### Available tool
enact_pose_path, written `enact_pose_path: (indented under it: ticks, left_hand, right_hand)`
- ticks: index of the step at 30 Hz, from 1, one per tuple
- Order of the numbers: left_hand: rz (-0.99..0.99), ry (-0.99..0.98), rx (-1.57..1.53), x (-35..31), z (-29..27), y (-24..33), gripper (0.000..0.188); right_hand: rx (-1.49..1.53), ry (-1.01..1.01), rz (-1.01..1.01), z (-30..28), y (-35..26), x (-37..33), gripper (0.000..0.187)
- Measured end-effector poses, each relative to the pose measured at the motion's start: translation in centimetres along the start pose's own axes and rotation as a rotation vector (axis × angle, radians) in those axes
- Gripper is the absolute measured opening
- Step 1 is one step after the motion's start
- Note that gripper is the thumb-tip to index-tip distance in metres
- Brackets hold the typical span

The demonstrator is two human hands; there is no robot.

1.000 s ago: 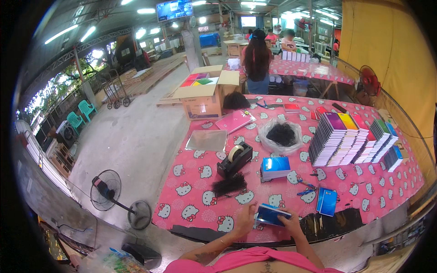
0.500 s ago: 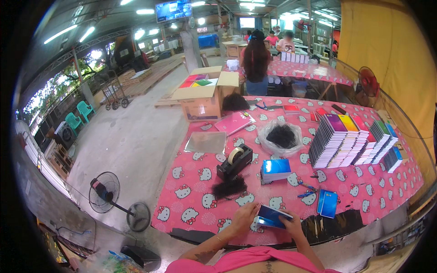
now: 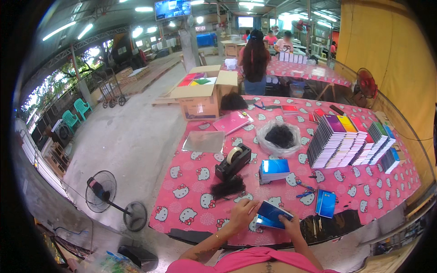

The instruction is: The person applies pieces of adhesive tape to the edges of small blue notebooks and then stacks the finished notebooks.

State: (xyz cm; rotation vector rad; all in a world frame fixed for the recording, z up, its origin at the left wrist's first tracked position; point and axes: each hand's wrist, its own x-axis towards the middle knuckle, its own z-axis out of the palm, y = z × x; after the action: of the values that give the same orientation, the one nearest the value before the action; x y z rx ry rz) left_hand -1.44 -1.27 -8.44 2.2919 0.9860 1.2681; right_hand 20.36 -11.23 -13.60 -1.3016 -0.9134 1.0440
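Near the table's front edge I hold a small blue notebook (image 3: 274, 214). My right hand (image 3: 290, 225) is closed on its right side, thumb on the cover. At the notebook's left edge is my left hand (image 3: 244, 213), fingers pinched together; what they hold, if anything, is too small to make out. Just beyond lie a heap of black spiral binding coils (image 3: 228, 187) and a black tape dispenser (image 3: 233, 162). A stack of blue notebooks (image 3: 274, 169) stands ahead. To the right are blue-handled scissors (image 3: 306, 191) and more blue notebooks (image 3: 326, 203).
Tall stacks of coloured notebooks (image 3: 328, 143) stand at the right. A plastic bag of black coils (image 3: 279, 136) sits mid-table; an open carton (image 3: 199, 107) is at the far left corner. A standing fan (image 3: 101, 191) is left of the table. Other people are farther back.
My left fingers have shifted slightly up along the notebook's left edge, and the notebook is tilted a little differently. My right hand keeps its hold. The whole view has moved slightly.
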Motion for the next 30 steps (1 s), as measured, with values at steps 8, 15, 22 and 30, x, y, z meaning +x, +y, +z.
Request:
enact_pose_path:
  ticks: [8,15,22,30]
  left_hand:
    - [-0.088,-0.01,-0.028,0.2,-0.2,0.4,0.017]
    - [-0.124,-0.124,-0.011,0.2,-1.0,0.9,0.019]
    - [-0.127,-0.05,-0.087,0.7,-0.8,0.6,0.018]
    - [-0.135,-0.091,-0.094,-0.1,-0.5,0.5,0.02]
  right_hand:
    - [-0.037,-0.125,-0.085,-0.5,0.5,0.1,0.03]
    - [0.082,0.011,0.039,0.3,-0.8,0.1,0.031]
    - [0.045,-0.085,-0.033,-0.2,-0.2,0.0,0.032]
    - [0.047,-0.087,0.001,0.0,-1.2,-0.5,0.032]
